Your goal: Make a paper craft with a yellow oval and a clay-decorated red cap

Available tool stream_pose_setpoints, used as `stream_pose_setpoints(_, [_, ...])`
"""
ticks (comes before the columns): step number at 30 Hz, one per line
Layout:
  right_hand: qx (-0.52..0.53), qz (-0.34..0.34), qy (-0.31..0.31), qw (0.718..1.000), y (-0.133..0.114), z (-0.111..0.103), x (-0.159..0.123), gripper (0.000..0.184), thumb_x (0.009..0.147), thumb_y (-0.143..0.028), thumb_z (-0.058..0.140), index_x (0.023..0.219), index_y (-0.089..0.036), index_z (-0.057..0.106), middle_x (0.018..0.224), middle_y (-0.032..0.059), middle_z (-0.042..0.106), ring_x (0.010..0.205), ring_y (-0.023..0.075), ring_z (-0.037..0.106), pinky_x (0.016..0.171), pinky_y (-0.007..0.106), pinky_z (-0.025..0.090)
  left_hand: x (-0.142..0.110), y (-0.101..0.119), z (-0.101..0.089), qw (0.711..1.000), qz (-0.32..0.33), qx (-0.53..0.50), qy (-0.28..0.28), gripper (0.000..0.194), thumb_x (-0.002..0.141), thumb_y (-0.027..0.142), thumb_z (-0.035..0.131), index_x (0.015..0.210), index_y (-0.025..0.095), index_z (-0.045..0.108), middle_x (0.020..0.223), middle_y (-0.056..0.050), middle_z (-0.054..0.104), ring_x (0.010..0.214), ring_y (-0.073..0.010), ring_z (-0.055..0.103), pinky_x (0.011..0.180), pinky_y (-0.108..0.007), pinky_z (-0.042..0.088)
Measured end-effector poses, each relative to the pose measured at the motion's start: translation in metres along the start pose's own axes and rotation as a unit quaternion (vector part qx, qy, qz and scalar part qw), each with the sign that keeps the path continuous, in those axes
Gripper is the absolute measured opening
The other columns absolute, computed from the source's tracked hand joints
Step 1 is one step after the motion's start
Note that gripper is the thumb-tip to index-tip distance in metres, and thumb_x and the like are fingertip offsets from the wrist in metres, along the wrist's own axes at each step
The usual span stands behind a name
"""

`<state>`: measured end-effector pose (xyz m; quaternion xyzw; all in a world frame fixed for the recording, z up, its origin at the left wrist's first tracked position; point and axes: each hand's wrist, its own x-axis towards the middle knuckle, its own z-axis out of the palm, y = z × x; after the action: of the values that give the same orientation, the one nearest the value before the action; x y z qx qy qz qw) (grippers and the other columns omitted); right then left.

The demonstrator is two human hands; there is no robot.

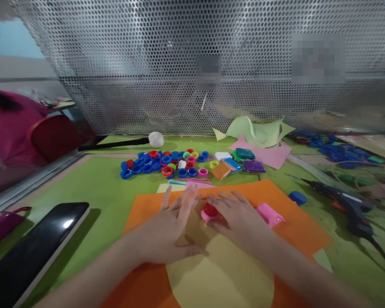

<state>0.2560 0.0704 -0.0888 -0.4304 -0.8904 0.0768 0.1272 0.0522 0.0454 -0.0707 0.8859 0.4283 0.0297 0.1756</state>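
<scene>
My left hand (173, 226) hovers over the orange paper (244, 192) and the pale yellow piece (224, 269) on it, fingers spread and thumb stretched out, with nothing in it. A round, shiny red piece (211, 209) sits on a pink ring-like piece (207, 216), probably a bottle cap. My right hand (237, 218) has its thumb on the near side and its fingertips on the far side of this small piece, closed about it. Just right of that hand lies a pink packet (270, 214), partly hidden by the wrist.
Many coloured bottle caps (147, 167) lie behind the paper, with an orange packet (222, 170) and a purple packet (254, 167). On the right are a glue gun (346, 205) and a blue cap (297, 197). A phone (41, 252) lies left. A perforated metal panel (167, 85) stands behind.
</scene>
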Motion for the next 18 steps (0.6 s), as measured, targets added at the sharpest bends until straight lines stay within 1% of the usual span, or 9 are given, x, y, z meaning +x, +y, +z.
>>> stream_pose_setpoints(4, [-0.004,-0.002,0.007,1.000,-0.001,0.000,0.000,0.034,0.077,-0.025,0.060,0.109,-0.014,0.057,0.114,0.0094,0.060,0.111,0.0252,0.050,0.098,0.049,0.033,-0.005,0.003,-0.004,1.000,-0.004,0.012,-0.004,0.104,0.076,0.064,0.043,0.129,0.017,-0.033,0.144,-0.017,0.022,0.134,-0.0298,0.013,0.097,-0.060,-0.021])
stream_pose_setpoints(7, [-0.004,0.004,0.019,1.000,-0.004,0.002,0.000,0.031,0.077,-0.027,0.059,0.106,-0.016,0.057,0.112,0.0087,0.061,0.106,0.0244,0.053,0.096,0.048,0.036,-0.012,0.010,-0.007,1.000,-0.018,-0.002,-0.021,0.106,0.075,0.064,0.044,0.127,0.019,-0.036,0.145,-0.019,0.014,0.133,-0.0329,0.012,0.099,-0.064,-0.010])
stream_pose_setpoints(9, [-0.008,0.017,0.030,0.999,-0.006,0.003,0.002,0.027,0.080,-0.030,0.056,0.103,-0.015,0.058,0.109,0.0098,0.062,0.106,0.0256,0.053,0.095,0.050,0.035,-0.017,0.016,-0.007,0.998,-0.026,-0.021,-0.044,0.107,0.074,0.064,0.046,0.127,0.020,-0.037,0.146,-0.018,0.010,0.133,-0.0343,0.010,0.100,-0.065,-0.002])
stream_pose_setpoints(10, [-0.012,0.022,0.034,0.999,-0.007,0.004,0.003,0.026,0.081,-0.030,0.054,0.102,-0.015,0.058,0.108,0.0103,0.063,0.108,0.0265,0.052,0.096,0.052,0.033,-0.019,0.019,-0.007,0.998,-0.029,-0.027,-0.055,0.108,0.073,0.064,0.047,0.127,0.021,-0.036,0.146,-0.018,0.008,0.133,-0.0347,0.009,0.100,-0.065,0.001])
stream_pose_setpoints(13, [-0.020,0.027,0.037,0.999,-0.007,0.008,0.006,0.024,0.080,-0.028,0.056,0.102,-0.016,0.058,0.108,0.0089,0.063,0.113,0.0275,0.048,0.099,0.058,0.023,-0.020,0.024,-0.004,0.996,-0.031,-0.034,-0.076,0.110,0.071,0.064,0.049,0.128,0.019,-0.035,0.145,-0.018,0.002,0.132,-0.0343,0.005,0.101,-0.064,0.002])
stream_pose_setpoints(14, [-0.021,0.027,0.038,0.999,-0.007,0.009,0.006,0.025,0.079,-0.027,0.058,0.102,-0.017,0.058,0.109,0.0079,0.063,0.114,0.0274,0.048,0.100,0.058,0.022,-0.019,0.024,-0.004,0.996,-0.029,-0.036,-0.078,0.110,0.071,0.063,0.050,0.128,0.018,-0.034,0.145,-0.018,0.001,0.132,-0.0337,0.004,0.102,-0.063,0.001])
stream_pose_setpoints(18, [-0.028,0.034,0.041,0.998,-0.007,0.010,0.006,0.025,0.077,-0.026,0.061,0.101,-0.018,0.058,0.108,0.0070,0.064,0.112,0.0277,0.049,0.098,0.058,0.025,-0.016,0.023,-0.003,0.996,-0.021,-0.040,-0.072,0.109,0.072,0.060,0.051,0.132,0.016,-0.028,0.145,-0.018,0.002,0.133,-0.0330,0.003,0.102,-0.063,0.002])
